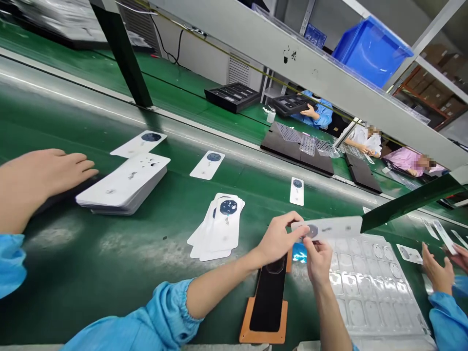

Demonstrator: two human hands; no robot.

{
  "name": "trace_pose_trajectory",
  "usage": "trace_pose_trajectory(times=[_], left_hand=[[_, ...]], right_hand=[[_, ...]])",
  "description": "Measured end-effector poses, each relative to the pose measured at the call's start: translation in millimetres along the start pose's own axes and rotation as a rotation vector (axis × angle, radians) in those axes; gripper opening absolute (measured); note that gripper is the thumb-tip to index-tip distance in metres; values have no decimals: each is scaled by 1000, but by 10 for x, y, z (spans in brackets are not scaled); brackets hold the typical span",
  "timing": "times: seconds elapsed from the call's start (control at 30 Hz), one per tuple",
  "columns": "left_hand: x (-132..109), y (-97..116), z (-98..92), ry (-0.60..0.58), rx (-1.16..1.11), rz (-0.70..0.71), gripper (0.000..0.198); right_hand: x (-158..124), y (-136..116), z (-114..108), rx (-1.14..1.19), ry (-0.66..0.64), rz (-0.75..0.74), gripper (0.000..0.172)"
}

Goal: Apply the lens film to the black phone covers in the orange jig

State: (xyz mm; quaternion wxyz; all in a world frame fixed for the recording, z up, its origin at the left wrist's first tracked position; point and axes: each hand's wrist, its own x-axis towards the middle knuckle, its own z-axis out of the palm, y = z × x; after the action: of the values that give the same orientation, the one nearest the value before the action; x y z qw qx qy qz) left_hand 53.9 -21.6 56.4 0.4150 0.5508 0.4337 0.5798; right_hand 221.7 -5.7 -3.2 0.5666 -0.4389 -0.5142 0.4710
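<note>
A white printed card [340,227] with a dark round print is held up in front of me, tilted. My left hand [276,241] is closed on its left end. From below, my right hand [319,261] pinches the same end close to the round print. Under my hands lies an orange fixture [244,326] with a black panel [268,297] in it; its upper part is partly covered by my left hand. A piece of shiny blue film [300,252] shows between my wrists. To the left, a loose pile of similar cards [228,226] lies fanned out.
A clear plastic tray [360,312] with rows of pockets lies to my right. A neat card stack [124,187] stands at left beside a co-worker's hand [54,170]. Another co-worker's hands [438,268] are at far right. A green post [409,202] slants across behind the tray.
</note>
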Motion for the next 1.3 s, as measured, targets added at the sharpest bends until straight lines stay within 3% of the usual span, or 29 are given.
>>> trace_pose_trajectory(times=[0.13, 0.23, 0.3, 0.43, 0.6, 0.67, 0.77, 0.83, 0.9, 0.97, 1.03, 1.07, 1.13, 1.2, 1.23, 1.3], left_hand=[[270, -45, -296, -12, -72, -86, 36], [341, 72, -590, 61, -121, -63, 33], [345, 157, -765, 127, -130, -45, 32], [330, 242, -989, 206, -112, -28, 32], [326, 269, -1067, 160, 35, -66, 33], [328, 269, -1076, 131, 119, -81, 31], [348, 206, -1082, 122, 262, -84, 29], [378, 109, -1074, 117, 421, -42, 30], [417, -20, -1045, 96, 641, 99, 34], [449, -161, -975, 38, 851, 289, 42], [459, -292, -851, -94, 950, 395, 43], [454, -349, -773, -197, 942, 391, 39], [434, -436, -613, -419, 844, 309, 31], [412, -477, -492, -544, 708, 206, 33], [405, -478, -459, -541, 647, 162, 35], [395, -449, -452, -421, 552, 74, 38]], right_hand=[[842, -220, -211, -75, 93, 3, 44], [1357, -281, -347, -283, 13, 146, 46], [1530, -182, -346, -418, -38, 233, 41], [1702, 151, -66, -758, -18, 287, 46], [2019, 362, 432, -1083, 32, 373, 94], [2120, 349, 528, -1158, 28, 432, 102], [2145, 224, 567, -1219, -38, 417, 88], [2047, 68, 558, -1229, -118, 311, 59], [1829, -133, 509, -1215, -210, 160, 28], [1490, -351, 396, -1180, -312, 12, 14], [1084, -538, 215, -1120, -452, -172, 10], [891, -607, 102, -1075, -532, -312, 10], [599, -680, -182, -1007, -575, -495, 14], [476, -683, -587, -1049, -396, -412, 19], [470, -671, -843, -1101, -247, -287, 23], [520, -641, -1433, -1215, 89, 30, 25]])
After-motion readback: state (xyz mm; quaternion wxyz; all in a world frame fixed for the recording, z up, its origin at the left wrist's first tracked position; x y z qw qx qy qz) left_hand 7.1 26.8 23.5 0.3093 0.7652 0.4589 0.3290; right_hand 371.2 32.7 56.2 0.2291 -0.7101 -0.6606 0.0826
